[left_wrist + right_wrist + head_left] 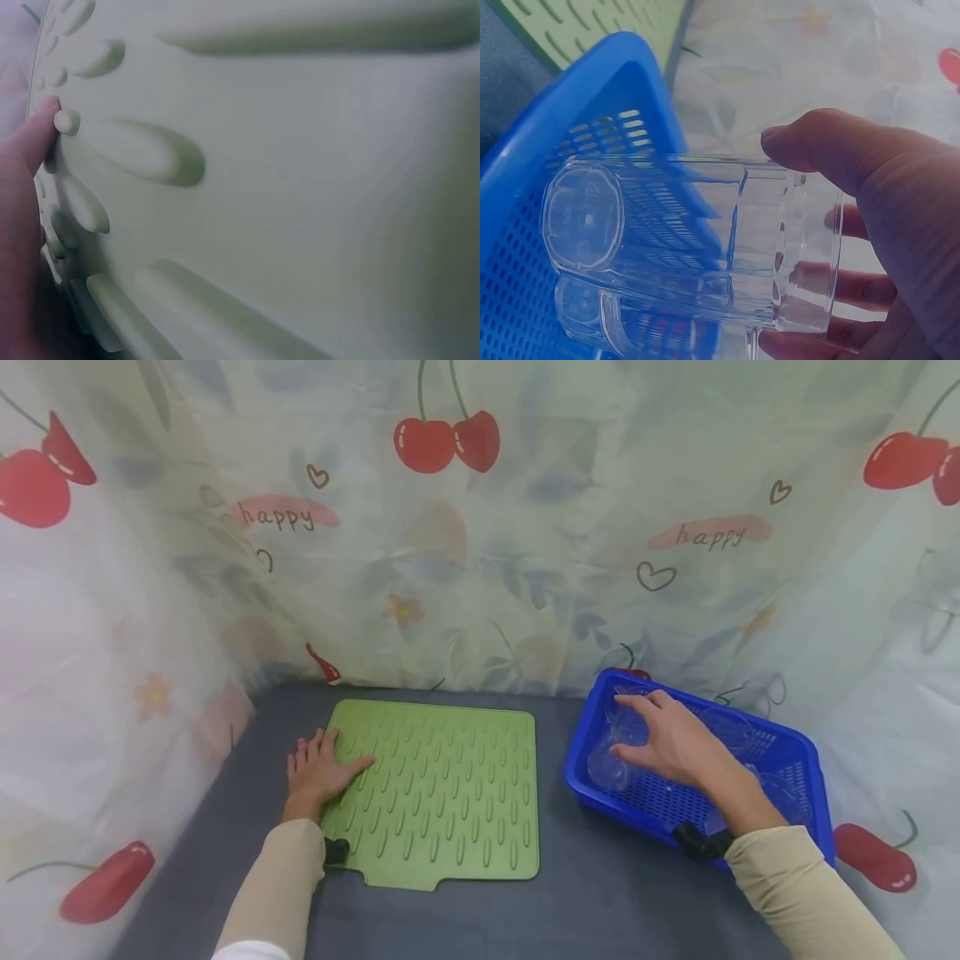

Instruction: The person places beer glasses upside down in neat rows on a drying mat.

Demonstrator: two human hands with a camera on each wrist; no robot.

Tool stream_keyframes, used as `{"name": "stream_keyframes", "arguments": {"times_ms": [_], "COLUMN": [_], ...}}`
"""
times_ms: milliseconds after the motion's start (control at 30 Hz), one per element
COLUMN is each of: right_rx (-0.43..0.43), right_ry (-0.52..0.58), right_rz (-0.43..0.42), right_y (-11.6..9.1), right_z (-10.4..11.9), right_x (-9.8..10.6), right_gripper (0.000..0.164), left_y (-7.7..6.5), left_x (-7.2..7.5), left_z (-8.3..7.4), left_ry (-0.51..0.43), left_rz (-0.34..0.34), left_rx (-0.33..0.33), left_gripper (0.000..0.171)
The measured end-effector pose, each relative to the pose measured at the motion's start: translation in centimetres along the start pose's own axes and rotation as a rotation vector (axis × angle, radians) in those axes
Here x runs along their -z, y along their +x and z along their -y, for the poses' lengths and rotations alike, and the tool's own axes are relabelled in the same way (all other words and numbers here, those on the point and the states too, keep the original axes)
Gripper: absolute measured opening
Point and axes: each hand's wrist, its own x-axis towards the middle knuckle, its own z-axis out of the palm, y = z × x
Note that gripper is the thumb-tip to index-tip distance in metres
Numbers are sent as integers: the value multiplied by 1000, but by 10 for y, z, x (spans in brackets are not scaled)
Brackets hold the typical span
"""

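In the head view my left hand [321, 770] rests with spread fingers on the left edge of a green ridged draining mat [450, 777]. The left wrist view shows one finger [37, 139] against the mat's raised ridges. My right hand [675, 739] is over the left part of a blue plastic basket [583, 768]. In the right wrist view it grips a clear drinking glass [682, 217] near the rim, thumb on one side and fingers on the other. The glass's base points into the basket. Another clear glass [577, 304] is right beside it; a clear handle shows there.
Several more clear glasses, such as one glass [780, 793] at the right, are in the basket. Mat and basket lie apart on a dark grey tabletop [555, 910]. A cherry-patterned curtain [480, 568] hangs behind and at both sides.
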Motion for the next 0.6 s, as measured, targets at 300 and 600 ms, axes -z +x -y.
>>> {"name": "stream_keyframes", "arguments": {"times_ms": [300,600], "right_rx": [-49,-69], "right_ry": [10,39], "right_rz": [-32,-73], "right_y": [-6,-10], "right_z": [2,3], "right_x": [17,32], "right_gripper": [77,86], "left_y": [-6,-11], "left_x": [6,5], "left_z": [-7,-9], "left_ry": [-11,-15], "left_rz": [-11,-24], "left_rx": [-6,-3], "left_gripper": [111,107]}}
